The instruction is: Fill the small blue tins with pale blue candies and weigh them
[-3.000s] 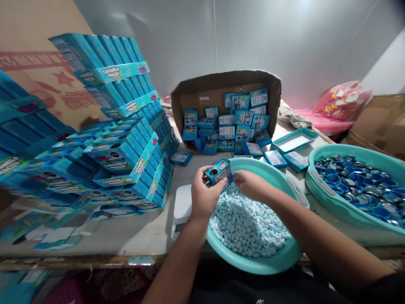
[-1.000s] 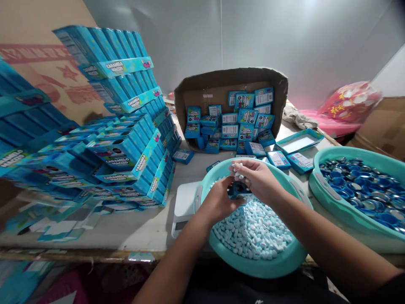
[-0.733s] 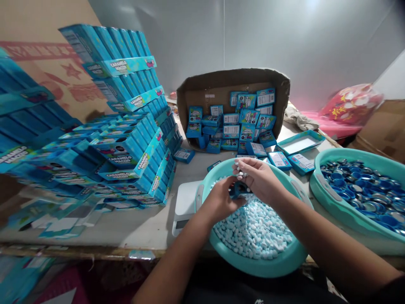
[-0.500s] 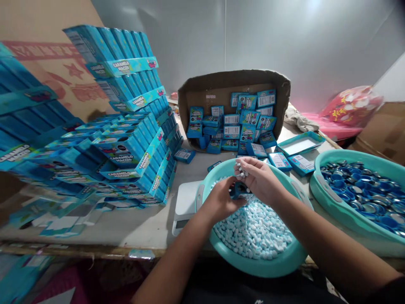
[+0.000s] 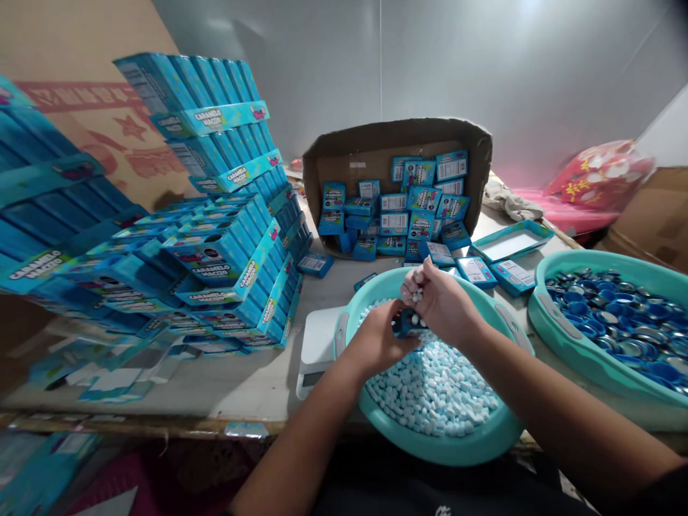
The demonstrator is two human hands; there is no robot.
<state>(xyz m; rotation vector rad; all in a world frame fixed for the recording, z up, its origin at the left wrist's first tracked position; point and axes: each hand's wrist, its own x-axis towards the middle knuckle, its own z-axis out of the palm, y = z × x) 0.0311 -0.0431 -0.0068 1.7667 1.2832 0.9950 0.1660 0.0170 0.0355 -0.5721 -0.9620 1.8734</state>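
My left hand (image 5: 379, 337) is wrapped round a small dark blue container (image 5: 400, 324), mostly covered by the fingers, above a turquoise basin (image 5: 446, 453). Several white candies show at the container's mouth. Just above it, my right hand (image 5: 443, 297) is closed round a few white candies (image 5: 416, 287), some showing between the fingers. Below both hands the basin holds a heap of small white and pale blue candies (image 5: 435, 394).
A white scale (image 5: 317, 340) stands left of the basin. Stacked blue candy boxes (image 5: 215, 251) rise at the left. Behind is a cardboard box (image 5: 370, 154) of small blue boxes. A second turquoise basin (image 5: 570, 351) with blue and silver lids is at the right.
My right hand has tilted slightly, and fewer candies show in its fingers, with some now at the container's mouth. My left hand keeps its hold. The view has shifted slightly.
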